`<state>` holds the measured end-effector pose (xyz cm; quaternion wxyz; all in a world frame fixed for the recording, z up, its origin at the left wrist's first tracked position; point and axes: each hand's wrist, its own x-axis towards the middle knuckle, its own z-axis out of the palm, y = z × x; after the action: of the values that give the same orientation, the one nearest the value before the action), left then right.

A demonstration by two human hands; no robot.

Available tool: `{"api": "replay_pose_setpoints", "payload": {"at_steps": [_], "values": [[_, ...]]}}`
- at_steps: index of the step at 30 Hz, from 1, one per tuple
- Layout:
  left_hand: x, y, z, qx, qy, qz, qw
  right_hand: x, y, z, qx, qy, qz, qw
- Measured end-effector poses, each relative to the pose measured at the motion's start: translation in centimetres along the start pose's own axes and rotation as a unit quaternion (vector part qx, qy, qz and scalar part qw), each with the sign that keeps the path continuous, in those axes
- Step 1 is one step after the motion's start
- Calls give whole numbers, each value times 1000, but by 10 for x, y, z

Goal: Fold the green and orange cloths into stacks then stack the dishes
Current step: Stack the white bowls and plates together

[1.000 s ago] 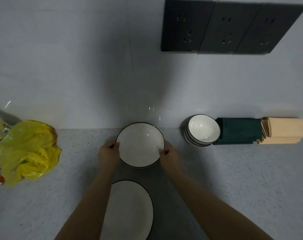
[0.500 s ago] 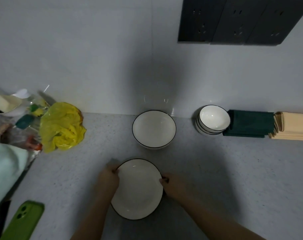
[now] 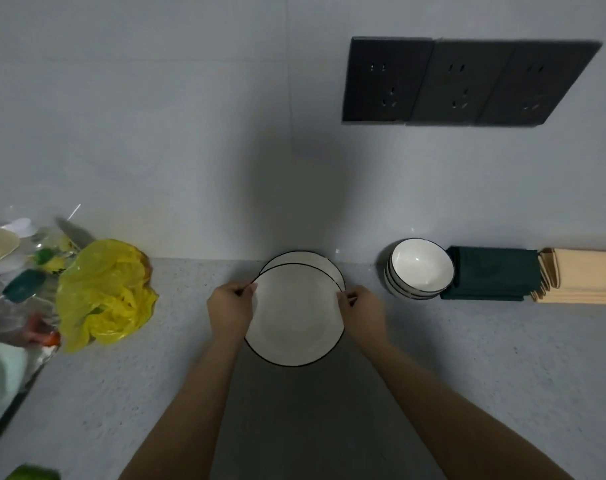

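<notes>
A person's two forearms reach over a speckled grey desk (image 3: 468, 375) toward the wall. The left hand (image 3: 229, 311) and right hand (image 3: 362, 311) each pinch an opposite rim of a white, black-edged plate (image 3: 294, 317), fingers curled under the edge and thumbs on top. The plate hangs over the near part of a second matching dish (image 3: 303, 259), only its far rim showing beyond the held plate; whether the two touch cannot be told.

Right of the held plate stands a stack of small white bowls (image 3: 419, 270), then a folded green cloth stack (image 3: 490, 273), then a folded orange cloth stack (image 3: 585, 276), all against the wall. Left of the plate lie a crumpled yellow bag (image 3: 104, 289) and blurred clutter.

The cloths appear finished; stacking the dishes is likely the step in hand. To do it well, the plate should be brought further toward the wall until the rims line up, kept level, lowered gently, and the fingers slipped out sideways only once it seats.

Beyond the plate, three dark wall sockets (image 3: 464, 81) are mounted. No brand, label or writing can be read anywhere.
</notes>
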<state>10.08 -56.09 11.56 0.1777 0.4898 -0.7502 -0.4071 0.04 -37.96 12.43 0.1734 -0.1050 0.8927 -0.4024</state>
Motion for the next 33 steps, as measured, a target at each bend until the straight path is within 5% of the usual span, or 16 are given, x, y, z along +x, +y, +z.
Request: {"api": "replay_pose_setpoints", "payload": {"at_steps": [14, 33], "values": [[45, -11, 59, -29, 22, -2, 999, 74, 6, 25, -62, 66, -26, 995], [31, -9, 73, -81, 96, -13, 992, 68, 21, 40, 17, 82, -2, 997]]}}
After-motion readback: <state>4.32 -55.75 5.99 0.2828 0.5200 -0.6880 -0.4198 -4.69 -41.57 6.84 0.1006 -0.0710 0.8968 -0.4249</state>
